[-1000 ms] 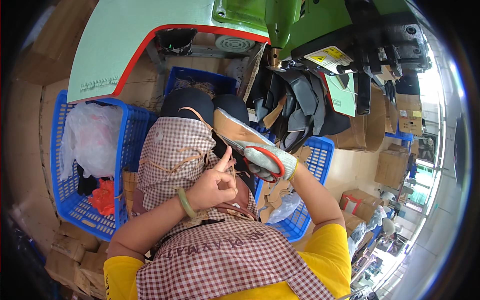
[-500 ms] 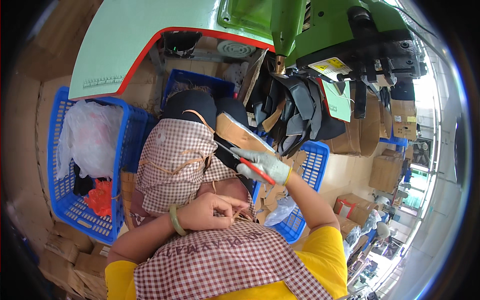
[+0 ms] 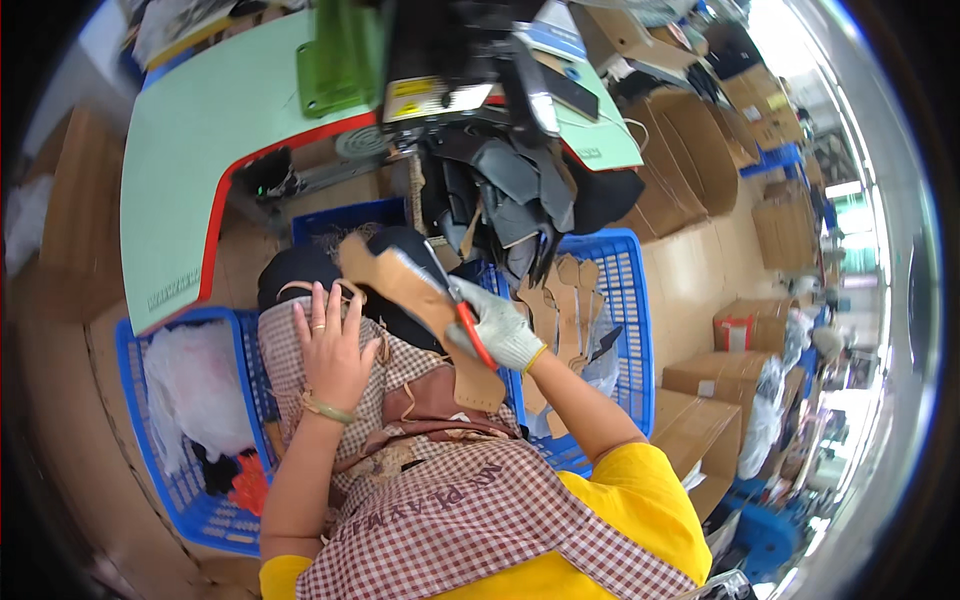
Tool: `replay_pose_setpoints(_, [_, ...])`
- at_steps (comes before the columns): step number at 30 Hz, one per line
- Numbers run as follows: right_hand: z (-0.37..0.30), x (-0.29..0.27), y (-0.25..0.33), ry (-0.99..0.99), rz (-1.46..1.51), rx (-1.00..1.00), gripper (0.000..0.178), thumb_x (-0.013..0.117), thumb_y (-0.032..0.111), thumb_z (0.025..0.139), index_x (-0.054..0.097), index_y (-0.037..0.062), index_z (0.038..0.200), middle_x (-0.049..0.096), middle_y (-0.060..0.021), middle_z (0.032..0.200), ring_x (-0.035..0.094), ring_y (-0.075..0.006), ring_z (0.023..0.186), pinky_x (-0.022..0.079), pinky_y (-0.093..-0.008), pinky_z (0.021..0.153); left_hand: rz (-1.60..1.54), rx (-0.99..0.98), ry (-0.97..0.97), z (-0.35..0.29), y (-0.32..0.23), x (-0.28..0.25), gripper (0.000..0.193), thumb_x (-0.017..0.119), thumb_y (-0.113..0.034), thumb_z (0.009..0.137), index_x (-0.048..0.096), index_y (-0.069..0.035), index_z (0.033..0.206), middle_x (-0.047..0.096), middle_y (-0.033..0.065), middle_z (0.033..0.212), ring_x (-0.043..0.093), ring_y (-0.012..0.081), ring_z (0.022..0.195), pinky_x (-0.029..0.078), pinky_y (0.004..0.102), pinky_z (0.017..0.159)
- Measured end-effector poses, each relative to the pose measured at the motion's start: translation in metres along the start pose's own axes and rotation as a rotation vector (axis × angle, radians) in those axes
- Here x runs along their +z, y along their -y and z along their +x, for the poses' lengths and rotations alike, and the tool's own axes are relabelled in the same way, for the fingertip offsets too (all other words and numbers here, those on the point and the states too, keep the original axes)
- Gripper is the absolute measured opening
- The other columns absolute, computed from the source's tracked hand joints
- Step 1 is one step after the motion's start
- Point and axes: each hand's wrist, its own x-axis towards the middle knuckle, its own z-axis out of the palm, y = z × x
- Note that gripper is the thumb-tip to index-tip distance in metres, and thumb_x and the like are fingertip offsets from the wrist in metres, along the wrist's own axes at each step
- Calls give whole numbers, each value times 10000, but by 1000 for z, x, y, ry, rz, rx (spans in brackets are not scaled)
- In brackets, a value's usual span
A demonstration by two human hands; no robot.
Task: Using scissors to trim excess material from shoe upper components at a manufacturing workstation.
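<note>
My left hand (image 3: 336,352), with a ring and a bangle, lies over the checked apron (image 3: 440,500) on my lap, fingers stretched out and holding nothing. In my gloved right hand (image 3: 508,330) are red-handled scissors (image 3: 474,336), their blade pointing away to the upper left. A long tan shaped piece (image 3: 415,292), like leather or lining, slants across my lap beside the scissors. Its lower end shows a row of small holes. Whether the gloved fingers also touch this piece cannot be told. A tan strip near my left fingertips loops over my dark-clothed knee.
A blue basket (image 3: 640,330) at right holds several tan cut pieces (image 3: 565,310). Another blue basket (image 3: 190,490) at left holds a white plastic bag (image 3: 200,385). Ahead stands a pale green machine table (image 3: 200,180) with dark pieces (image 3: 505,180) hanging at its edge. Cardboard boxes (image 3: 690,150) stand at right.
My left hand has moved up and away from my waist, and its fingers have spread. The tan piece now lies further across my lap. The view has shifted; the scissors remain in my right hand.
</note>
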Motion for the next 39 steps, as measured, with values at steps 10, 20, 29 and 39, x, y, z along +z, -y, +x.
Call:
replay_pose_setpoints(10, [-127, -75, -67, -352, 5, 303, 608, 722, 189, 718, 526, 28, 1270, 583, -75, 906, 560, -153, 859, 464, -303, 816, -103, 133, 162, 15, 39, 70, 98, 568, -101, 840, 626, -33, 800, 597, 141, 759, 626, 334, 729, 510, 428, 650])
replay_pose_setpoints(20, [-200, -65, -191, -773, -175, 648, 493, 612, 225, 789, 555, 113, 1265, 625, -198, 1106, 606, -361, 1024, 476, -374, 867, -120, 168, -27, 83, 22, 50, 244, 592, -145, 795, 492, -19, 612, 556, 182, 641, 560, 379, 596, 437, 455, 545])
replay_pose_setpoints(29, [-123, -55, -130, -795, 145, 364, 603, 664, 215, 774, 510, 71, 1339, 633, -108, 989, 612, -212, 891, 481, -323, 802, -249, 115, -18, 34, 52, 35, 201, 624, -150, 852, 628, 49, 826, 581, 191, 1106, 570, 370, 1010, 451, 402, 859])
replay_pose_setpoints(39, [-49, 7, -4, -249, -6, 36, 658, 702, 348, 763, 489, 125, 1344, 640, -209, 1076, 633, -364, 982, 499, -375, 833, -92, 110, 214, -75, -3, 42, 235, 609, -247, 845, 653, -18, 873, 626, 196, 905, 590, 363, 874, 473, 430, 803])
